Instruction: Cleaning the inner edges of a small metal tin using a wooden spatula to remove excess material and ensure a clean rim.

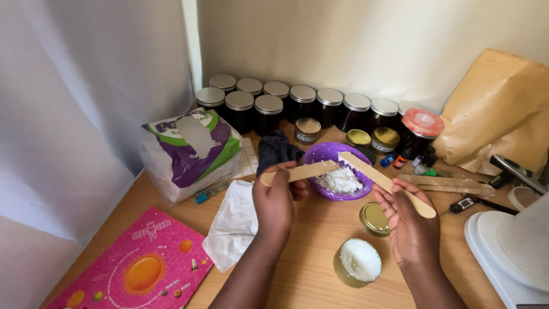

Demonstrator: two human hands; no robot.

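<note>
Two wooden sticks in play, one per hand. My left hand [275, 200] is closed around the left stick [300, 171]; my right hand [409, 220] grips the right stick [386, 183]. Both stick tips meet over the purple bowl [329, 153], centre of the table, just beyond my hands.

Counts:
- Purple bowl: one, holding a heap of white flakes [340, 180], crumbly and loose.
- Dark jars with silver lids [303, 103]: about eleven, in a row along the far wall, doubled up at the left end. The far right end is partly hidden, so the count isn't firm.
- Small labelled tins [307, 130]: three, just behind the bowl; two of them have gold lids.
- Jar with a red-rimmed lid [422, 123]: one, far right of the tins.
- Open glass jar [357, 262]: one, near me, filled with solid white wax, smooth top.
- Loose gold lid [374, 218]: one, between the open jar and the bowl.
- Spare wooden sticks [452, 184]: at least two, lying flat to the right of the bowl.
- Small dropper bottles [412, 157]: a few, clustered right of the bowl; can't count exactly.
- White tissue [234, 223]: one, crumpled, left of my left hand.
- Pink book [134, 269]: one, near left.
- Purple and green bag [191, 151]: one, far left.
- Brown paper bag [500, 109]: one, far right.
</note>
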